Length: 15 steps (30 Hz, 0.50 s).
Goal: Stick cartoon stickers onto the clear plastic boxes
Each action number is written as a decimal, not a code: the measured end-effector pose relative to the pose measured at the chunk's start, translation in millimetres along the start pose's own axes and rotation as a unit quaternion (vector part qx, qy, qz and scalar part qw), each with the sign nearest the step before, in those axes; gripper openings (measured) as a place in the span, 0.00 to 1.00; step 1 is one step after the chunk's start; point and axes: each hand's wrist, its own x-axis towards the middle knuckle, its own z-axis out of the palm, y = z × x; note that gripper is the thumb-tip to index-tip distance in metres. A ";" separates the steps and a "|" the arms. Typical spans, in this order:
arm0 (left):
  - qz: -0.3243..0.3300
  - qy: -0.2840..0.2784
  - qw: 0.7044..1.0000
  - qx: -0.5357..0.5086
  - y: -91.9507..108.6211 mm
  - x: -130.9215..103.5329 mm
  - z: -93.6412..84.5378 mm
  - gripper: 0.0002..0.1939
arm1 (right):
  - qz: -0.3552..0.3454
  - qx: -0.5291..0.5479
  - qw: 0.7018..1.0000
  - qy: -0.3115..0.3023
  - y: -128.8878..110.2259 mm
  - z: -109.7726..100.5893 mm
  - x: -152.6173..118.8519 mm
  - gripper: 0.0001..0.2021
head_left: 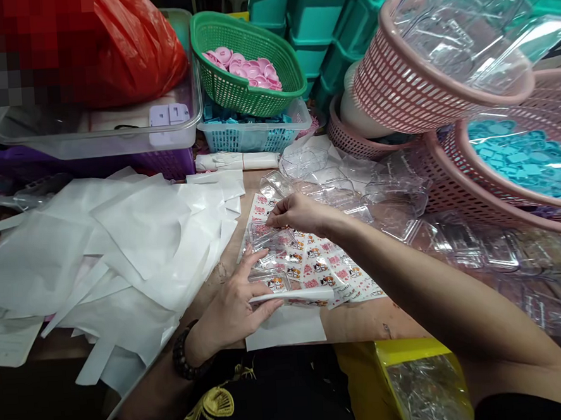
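Several sheets of cat and pink-print stickers [312,268] lie on the wooden table, with small clear plastic pieces [271,280] on them. My left hand [235,295] rests at the sheets' left edge, fingers apart, thumb beside a curled sheet edge and fingertips by the clear pieces. Over the upper part of the sheets, my right hand [297,214] has thumb and forefinger pinched together above a clear piece; what they hold is too small to make out.
White backing papers [134,231] pile up at left. Clear plastic parts [389,197] cover the right side. Behind stand a green basket [252,53] of pink pieces, a clear bin [115,141] and pink baskets [396,76]. A yellow bag [367,382] is below the table edge.
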 end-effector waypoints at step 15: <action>-0.004 -0.001 1.000 -0.004 -1.5 0.0 1.3 0.11 | -0.025 -0.232 0.970 0.068 -11.5 8.5 -15.5 0.11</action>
